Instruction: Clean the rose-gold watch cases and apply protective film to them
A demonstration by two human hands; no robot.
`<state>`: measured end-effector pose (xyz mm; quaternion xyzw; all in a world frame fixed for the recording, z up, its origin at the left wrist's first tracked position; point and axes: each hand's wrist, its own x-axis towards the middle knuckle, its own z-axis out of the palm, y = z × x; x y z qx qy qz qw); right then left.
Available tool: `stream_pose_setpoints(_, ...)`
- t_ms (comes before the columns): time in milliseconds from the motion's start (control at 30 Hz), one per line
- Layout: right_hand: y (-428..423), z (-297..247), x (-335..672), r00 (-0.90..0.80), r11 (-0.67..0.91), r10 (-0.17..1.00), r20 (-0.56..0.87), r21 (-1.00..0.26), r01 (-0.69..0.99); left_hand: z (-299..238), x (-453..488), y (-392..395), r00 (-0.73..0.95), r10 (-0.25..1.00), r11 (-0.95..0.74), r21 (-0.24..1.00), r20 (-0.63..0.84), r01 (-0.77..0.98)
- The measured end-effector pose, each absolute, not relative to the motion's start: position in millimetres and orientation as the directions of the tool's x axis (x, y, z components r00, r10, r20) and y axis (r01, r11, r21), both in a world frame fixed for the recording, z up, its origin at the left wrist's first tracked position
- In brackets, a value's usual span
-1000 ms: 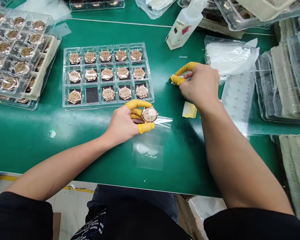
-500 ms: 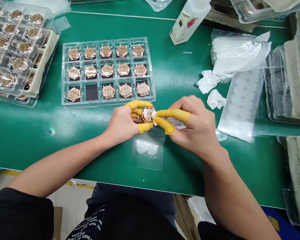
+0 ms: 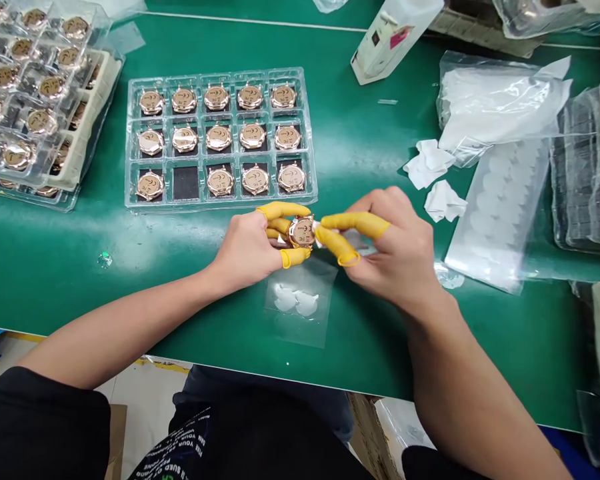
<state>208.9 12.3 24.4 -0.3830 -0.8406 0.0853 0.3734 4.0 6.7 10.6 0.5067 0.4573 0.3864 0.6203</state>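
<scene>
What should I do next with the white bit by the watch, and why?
Probably ease the white bit slowly along the edge of the watch: your left hand has the watch steady, and your right hand seems to pinch the bit.

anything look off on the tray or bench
The bottom row of the clear plastic tray has an empty cell, second from left, showing a black pad; every other cell holds a gold watch case. The left hand holds another watch case.
</scene>
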Motion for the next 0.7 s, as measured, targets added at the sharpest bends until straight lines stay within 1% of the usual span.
stream_pose_setpoints(100,13.4,23.3,209.4,-0.467,0.728,0.681,0.564,-0.452,0.515,10.2,3.7,6.3,0.32,0.931,0.183,0.983,-0.173,-0.002)
stream_pose_setpoints(167,15.0,22.7,210.2,-0.438,0.705,0.697,0.568,-0.433,0.561,10.2,2.9,5.6,0.32,0.932,0.173,0.985,-0.169,0.015)
stream_pose_setpoints(233,16.7,22.3,211.6,-0.43,0.705,0.686,0.586,-0.391,0.592,10.5,1.9,4.6,0.297,0.941,0.156,0.987,-0.16,0.039)
stream_pose_setpoints(267,17.4,22.1,212.3,-0.434,0.718,0.672,0.6,-0.383,0.581,10.7,1.5,4.2,0.293,0.943,0.147,0.988,-0.157,0.054)
stream_pose_setpoints(333,18.2,21.5,213.0,-0.435,0.744,0.65,0.624,-0.405,0.531,11.0,1.0,3.6,0.302,0.94,0.144,0.987,-0.16,0.077)
stream_pose_setpoints(367,18.2,21.0,213.1,-0.424,0.74,0.658,0.623,-0.427,0.52,11.1,1.0,3.5,0.308,0.937,0.145,0.986,-0.163,0.081)
stream_pose_setpoints(467,17.1,19.4,212.6,-0.437,0.714,0.693,0.573,-0.463,0.525,11.0,1.1,3.9,0.305,0.939,0.151,0.987,-0.161,0.055)
stream_pose_setpoints(567,16.0,18.4,211.0,-0.48,0.724,0.689,0.543,-0.476,0.5,11.2,1.2,4.6,0.319,0.935,0.149,0.988,-0.153,0.036)
stream_pose_setpoints(700,16.5,18.8,209.7,-0.388,0.696,0.703,0.596,-0.463,0.55,12.1,0.7,5.2,0.308,0.939,0.146,0.989,-0.151,0.04)
